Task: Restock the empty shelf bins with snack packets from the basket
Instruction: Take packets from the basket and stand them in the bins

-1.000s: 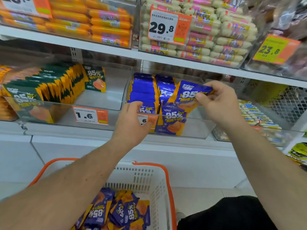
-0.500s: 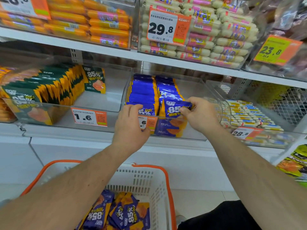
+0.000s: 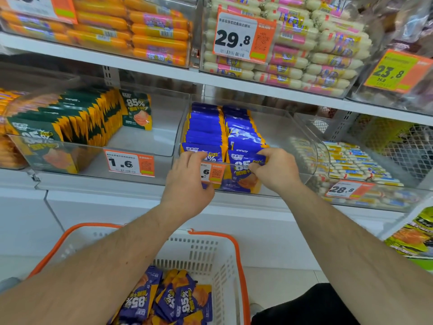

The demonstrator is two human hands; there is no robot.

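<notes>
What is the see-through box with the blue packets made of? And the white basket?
The bin looks like hard, clear, glossy plastic: you see the packets and shelf through its walls, and its rim catches light. The basket looks like white matte moulded plastic with rows of slots; its orange handles are probably plastic too.

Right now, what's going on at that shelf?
A person is restocking the clear bin in the middle shelf with blue snack packets. The right hand pinches the front packet of the right row, seating it behind the bin's front wall. The left hand rests its fingers on the front of the left row, steadying it. Below, the white basket with orange handles holds more of the same packets. The bin's right side is bare.
</notes>
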